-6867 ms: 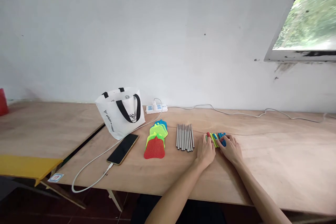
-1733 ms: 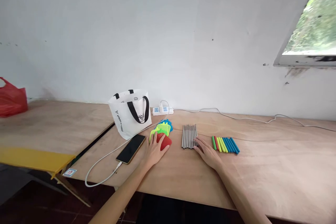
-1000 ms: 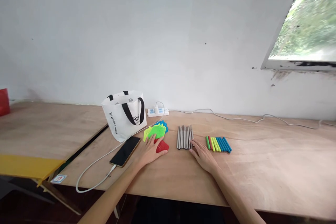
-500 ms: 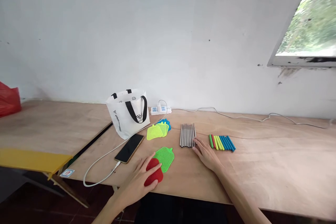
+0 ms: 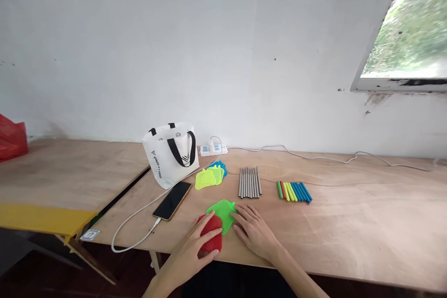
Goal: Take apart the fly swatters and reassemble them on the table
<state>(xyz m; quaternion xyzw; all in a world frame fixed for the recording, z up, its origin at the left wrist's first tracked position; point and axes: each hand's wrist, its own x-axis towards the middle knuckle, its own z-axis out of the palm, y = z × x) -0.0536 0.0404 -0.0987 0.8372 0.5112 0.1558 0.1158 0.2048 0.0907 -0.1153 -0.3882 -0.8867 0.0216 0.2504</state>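
Note:
Under my left hand point(image 5: 195, 247) is a red mesh fly swatter head point(image 5: 213, 233); my fingers lie across it and my thumb is at its near edge. Partly beneath it, a green fly swatter head point(image 5: 223, 210) lies on the table. My right hand point(image 5: 254, 232) rests flat with fingers stretched out, the tips touching the green head's right edge. Farther back are grey metal rods point(image 5: 249, 182) in a row and, to their right, a row of coloured handles point(image 5: 294, 191). Yellow swatter heads point(image 5: 206, 179) overlap blue ones point(image 5: 222, 167) behind the green one.
On the left, a white tote bag point(image 5: 171, 158) stands behind a phone point(image 5: 172, 201) with a white charging cable point(image 5: 122, 223). A power strip point(image 5: 213, 150) sits by the wall. A gap separates this wooden table point(image 5: 349, 223) from another carrying a red bag point(image 5: 12, 137).
My right hand has moved from beside the metal rods, nearer and to the left, onto the green swatter head's edge. The red and green heads have shifted slightly right with my left hand.

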